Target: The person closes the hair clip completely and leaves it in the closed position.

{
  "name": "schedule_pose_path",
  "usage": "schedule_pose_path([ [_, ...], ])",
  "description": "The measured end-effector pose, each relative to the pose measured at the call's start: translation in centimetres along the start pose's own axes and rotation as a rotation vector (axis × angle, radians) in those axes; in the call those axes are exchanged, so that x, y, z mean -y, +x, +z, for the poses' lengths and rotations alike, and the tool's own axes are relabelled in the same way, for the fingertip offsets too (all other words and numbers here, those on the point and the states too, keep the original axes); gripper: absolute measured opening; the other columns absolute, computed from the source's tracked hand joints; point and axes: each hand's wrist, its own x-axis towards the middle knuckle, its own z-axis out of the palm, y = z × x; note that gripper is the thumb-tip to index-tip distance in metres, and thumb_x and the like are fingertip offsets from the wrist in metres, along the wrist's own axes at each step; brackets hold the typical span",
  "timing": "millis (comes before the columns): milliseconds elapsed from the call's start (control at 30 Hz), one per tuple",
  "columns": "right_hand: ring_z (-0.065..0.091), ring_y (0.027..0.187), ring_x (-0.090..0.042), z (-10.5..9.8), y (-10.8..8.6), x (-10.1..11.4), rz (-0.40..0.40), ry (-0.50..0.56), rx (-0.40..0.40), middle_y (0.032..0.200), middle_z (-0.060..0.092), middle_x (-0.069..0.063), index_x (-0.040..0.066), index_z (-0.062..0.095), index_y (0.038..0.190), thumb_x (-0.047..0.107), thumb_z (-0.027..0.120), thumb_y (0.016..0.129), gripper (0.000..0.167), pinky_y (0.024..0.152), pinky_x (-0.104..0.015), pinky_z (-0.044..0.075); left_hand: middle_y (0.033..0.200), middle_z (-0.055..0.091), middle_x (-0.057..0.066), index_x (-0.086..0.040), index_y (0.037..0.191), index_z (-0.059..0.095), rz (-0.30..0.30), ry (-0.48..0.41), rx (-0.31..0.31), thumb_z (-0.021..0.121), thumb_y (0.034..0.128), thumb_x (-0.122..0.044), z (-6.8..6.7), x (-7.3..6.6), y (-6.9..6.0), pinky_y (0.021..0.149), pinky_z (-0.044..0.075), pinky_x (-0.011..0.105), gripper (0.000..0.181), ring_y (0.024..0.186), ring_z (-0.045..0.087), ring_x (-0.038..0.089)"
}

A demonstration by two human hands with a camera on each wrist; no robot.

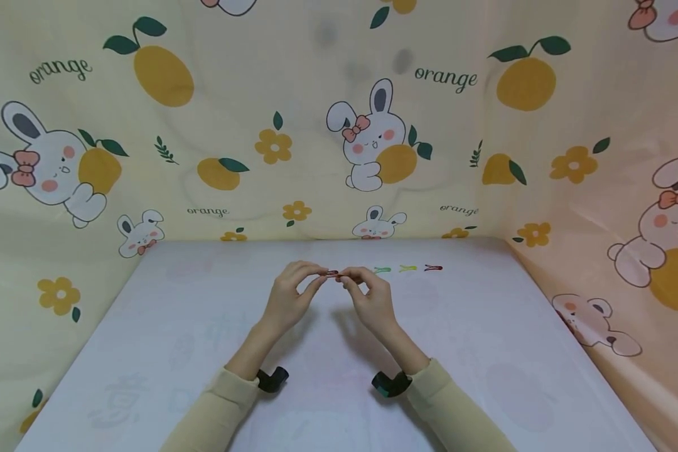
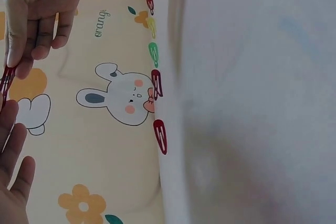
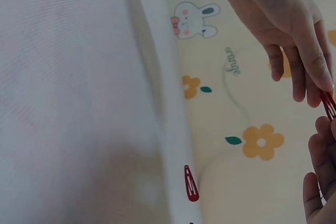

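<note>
Between the fingertips of both hands is a red snap hair clip (image 1: 332, 274), held above the table. My left hand (image 1: 290, 296) pinches its left end and my right hand (image 1: 371, 296) pinches the other. The same hair clip (image 2: 7, 83) shows at the left edge of the left wrist view, and at the right edge of the right wrist view. Behind the hands, a row of hair clips lies near the far table edge: a green clip (image 1: 382, 270), a yellow clip (image 1: 408, 268) and a dark red clip (image 1: 433, 268). Two more red clips, one a dark red clip (image 2: 157, 84), the other a red clip (image 2: 160, 137), continue the row leftward.
A white cover (image 1: 164, 351) lies over the table. Beyond its far edge hangs a cream curtain (image 1: 294, 75) printed with rabbits and oranges, which also runs along both sides. Each wrist bears a small black camera (image 1: 274, 380).
</note>
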Motion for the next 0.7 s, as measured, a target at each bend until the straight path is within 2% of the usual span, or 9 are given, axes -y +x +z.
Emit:
schedule_pose_path([
  [200, 0.067, 0.082, -0.018, -0.09, 0.03, -0.09, -0.010, 0.010, 0.030, 0.096, 0.078, -0.004, 0.007, 0.075, 0.104, 0.005, 0.071, 0.098, 0.008, 0.072, -0.027, 0.053, 0.105, 0.075, 0.005, -0.004, 0.108, 0.076, -0.035, -0.019, -0.001, 0.076, 0.0928, -0.002, 0.19, -0.03, -0.30, 0.091, 0.055, 0.040, 0.016, 0.103, 0.068, 0.024],
  [400, 0.067, 0.082, -0.017, -0.05, -0.16, -0.19, 0.005, 0.012, 0.047, 0.097, 0.078, -0.004, 0.008, 0.075, 0.104, 0.007, 0.071, 0.098, 0.008, 0.072, -0.025, 0.052, 0.100, 0.075, 0.006, -0.003, 0.104, 0.076, -0.027, -0.001, -0.015, 0.077, 0.0913, -0.001, 0.24, -0.05, -0.37, 0.087, 0.056, 0.039, 0.013, 0.098, 0.069, 0.024],
  [567, 0.067, 0.082, -0.022, 0.12, -0.32, -0.29, 0.029, 0.004, 0.045, 0.096, 0.078, -0.005, 0.007, 0.076, 0.104, 0.005, 0.071, 0.097, 0.009, 0.071, -0.025, 0.050, 0.098, 0.074, 0.006, -0.003, 0.103, 0.075, -0.046, 0.000, -0.014, 0.077, 0.0917, -0.001, 0.34, -0.17, -0.57, 0.086, 0.056, 0.038, 0.011, 0.097, 0.069, 0.023],
  [700, 0.067, 0.082, -0.027, 0.24, -0.38, 0.07, 0.056, 0.002, 0.050, 0.095, 0.078, -0.010, 0.003, 0.075, 0.103, -0.001, 0.071, 0.096, 0.009, 0.070, -0.024, 0.048, 0.096, 0.074, 0.005, -0.004, 0.101, 0.074, -0.047, 0.002, -0.017, 0.076, 0.0914, 0.000, 0.48, -0.08, -0.75, 0.083, 0.056, 0.036, 0.011, 0.094, 0.068, 0.023],
])
